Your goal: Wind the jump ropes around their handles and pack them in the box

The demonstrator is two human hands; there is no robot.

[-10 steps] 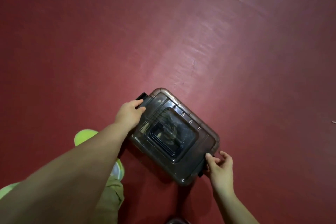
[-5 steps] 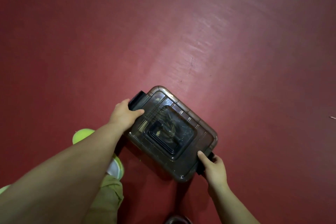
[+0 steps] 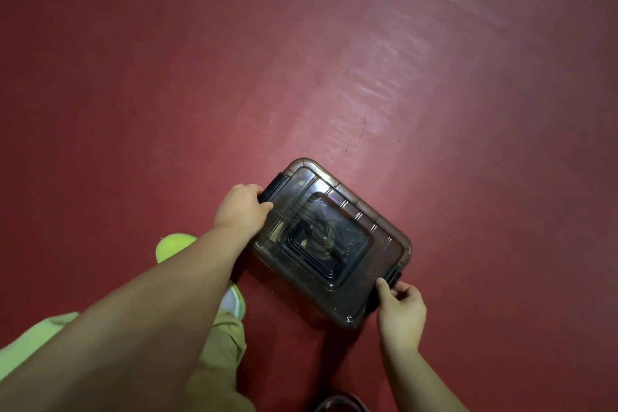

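Red floor [image 3: 167, 77] all over, matte, with a pale glare streak running diagonally up toward the top right. Smoky see-through box [image 3: 384, 237] sitting flat on that floor, turned at an angle, lid [image 3: 354, 214] on. Dark coiled stuff visible through the raised middle panel of the lid, most likely the wound jump ropes [image 3: 322, 237], but too murky to count or make out handles. Black folding carry handle lying flat on the lid right by that coil.

Left forearm filling the lower left, reaching across to the box's left end. Left hand [image 3: 239, 211] at that end, fingers curled over the black latch [image 3: 274, 189] there, thumb lying on the lid edge. Right hand [image 3: 399, 313] at the opposite end, lower right corner of the box, thumb tip on the lid rim, fingers curled round the black latch [image 3: 396, 278] on that side. Both hands gripping, nothing loose in either.

Yellow-green trouser leg [image 3: 220, 344] under the left arm, bright lime shoe [image 3: 170, 246] poking out just left of the box. Bit of something dark and rounded at the very bottom edge, can't tell what.
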